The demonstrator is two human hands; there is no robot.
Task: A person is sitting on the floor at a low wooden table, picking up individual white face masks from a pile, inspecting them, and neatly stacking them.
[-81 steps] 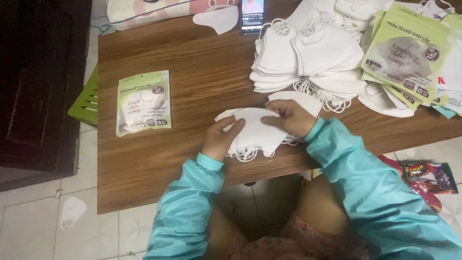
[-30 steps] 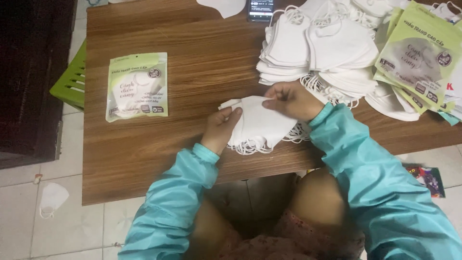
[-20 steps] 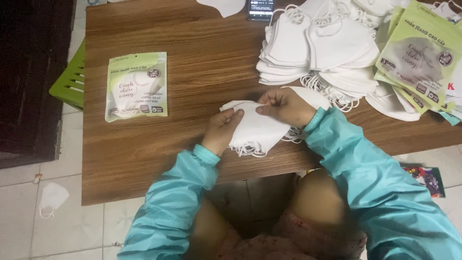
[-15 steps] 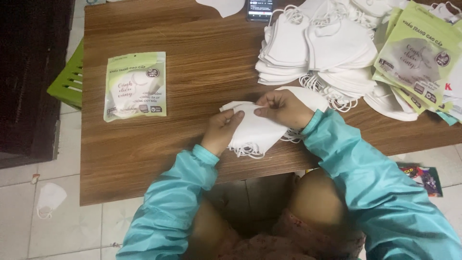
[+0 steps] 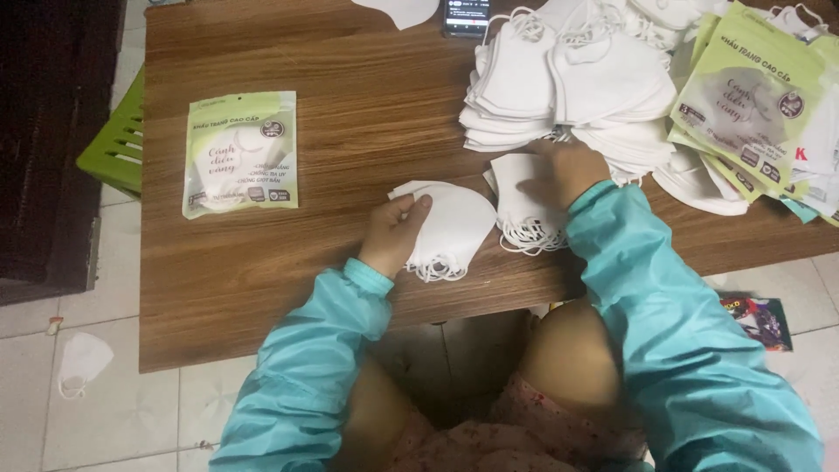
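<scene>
Since earlier, our right hand (image 5: 559,170) is leaving the stack (image 5: 454,229), fingers flat on another bundle (image 5: 516,205); our left hand (image 5: 398,232) is pinning it open-palmed, squarely.

Bare tabletop (image 5: 350,262) between packet (image 5: 241,154), masks (image 5: 559,79)

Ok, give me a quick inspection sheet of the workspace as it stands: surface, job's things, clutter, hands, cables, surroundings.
Surface: brown wooden table, bare in the middle.
Job's things: small stack of white face masks under the left hand; second small stack under the right hand; big mask pile behind it.
Clutter: one green-and-white packet lying alone at the left; more packets at the far right; phone at the top edge.
Hands: left hand flat on its stack; right hand pressing on its stack. Teal sleeves on both arms.
Cables: nothing seen.
Surroundings: tiled floor with a dropped mask; green plastic stool; dark cabinet at left.
</scene>
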